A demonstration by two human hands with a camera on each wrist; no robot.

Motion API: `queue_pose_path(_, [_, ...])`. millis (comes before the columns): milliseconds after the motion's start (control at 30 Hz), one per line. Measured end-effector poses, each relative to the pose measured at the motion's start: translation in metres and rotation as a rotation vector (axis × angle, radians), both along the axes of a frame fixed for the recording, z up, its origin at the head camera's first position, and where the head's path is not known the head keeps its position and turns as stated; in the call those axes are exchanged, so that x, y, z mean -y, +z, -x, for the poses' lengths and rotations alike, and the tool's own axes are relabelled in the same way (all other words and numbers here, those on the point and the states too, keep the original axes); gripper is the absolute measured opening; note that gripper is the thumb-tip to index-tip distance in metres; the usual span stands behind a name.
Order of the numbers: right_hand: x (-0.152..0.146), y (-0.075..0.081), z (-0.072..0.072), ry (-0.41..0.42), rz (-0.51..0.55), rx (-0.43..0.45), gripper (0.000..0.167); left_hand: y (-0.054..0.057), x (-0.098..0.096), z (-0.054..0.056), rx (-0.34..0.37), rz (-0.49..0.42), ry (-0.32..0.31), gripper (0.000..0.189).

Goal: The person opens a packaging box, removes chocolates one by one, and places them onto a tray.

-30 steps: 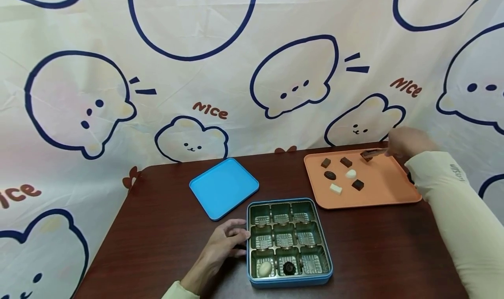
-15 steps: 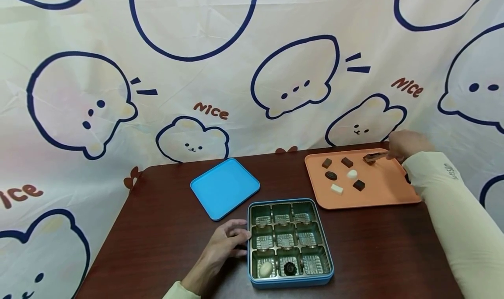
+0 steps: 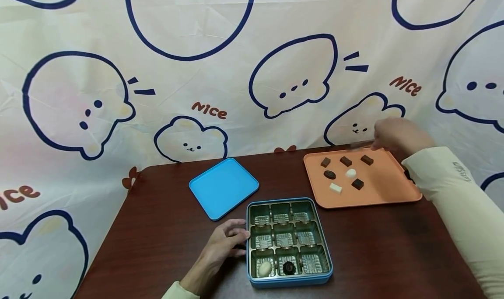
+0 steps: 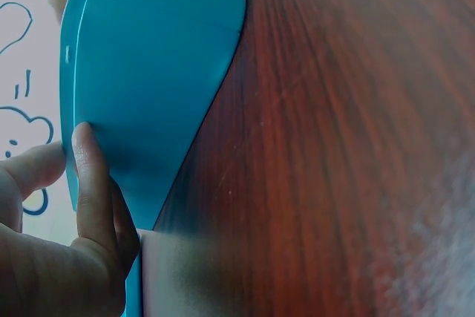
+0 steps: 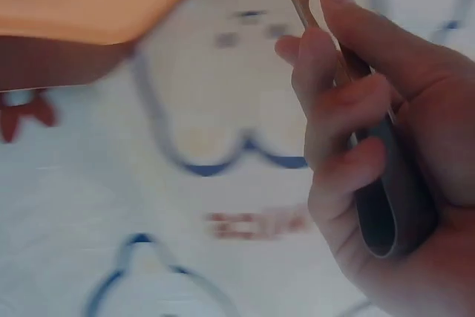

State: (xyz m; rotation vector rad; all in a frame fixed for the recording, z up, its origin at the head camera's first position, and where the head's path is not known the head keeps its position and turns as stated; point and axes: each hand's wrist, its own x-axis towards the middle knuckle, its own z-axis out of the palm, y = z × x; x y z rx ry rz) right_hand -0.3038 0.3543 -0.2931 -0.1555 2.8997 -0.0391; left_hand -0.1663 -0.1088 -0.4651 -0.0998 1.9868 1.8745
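My left hand [image 3: 222, 242] rests against the left side of a blue tin [image 3: 291, 283], its fingers fairly straight. A gold insert divides the tin into several compartments; a white egg-shaped chocolate [image 3: 265, 269] and a dark round chocolate [image 3: 289, 268] lie in the front row. At the far right, my right hand [image 3: 401, 135] grips metal tongs [image 5: 397, 198] above the back of an orange tray [image 3: 390, 185]. Beneath the blurred tongs lies a brown chocolate [image 3: 367, 160] on the tray. The tong tips fall outside the right wrist view.
Also on the orange tray are a brown chocolate [image 3: 346, 161], a dark oval one [image 3: 330, 175], a white rounded one [image 3: 350, 173], a white block [image 3: 335, 188] and a dark square [image 3: 357, 184]. A light-blue lid [image 3: 224, 189] lies behind the tin. A patterned cloth [image 3: 236, 80] hangs at the back.
My right hand has lifted the tongs up and slightly left, off the brown chocolate at the tray's back, which now lies there uncovered. The left hand and tin have stayed put.
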Motion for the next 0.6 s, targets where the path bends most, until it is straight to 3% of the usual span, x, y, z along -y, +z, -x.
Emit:
queue_pose_path(267, [0.085, 0.045, -0.043, 0.273, 0.010, -0.050, 0.014, 0.001, 0.001, 0.000, -0.008, -0.010, -0.003, 0.054])
queue_pose_path(467, [0.136, 0.051, -0.091, 0.447, 0.083, -0.045, 0.007, 0.000, 0.001, 0.000, -0.010, -0.016, -0.005, 0.054])
queue_pose_path(600, [0.159, 0.048, -0.116, 0.531, 0.059, -0.051, 0.010, 0.000, 0.001, -0.001, -0.010, -0.016, -0.003, 0.053])
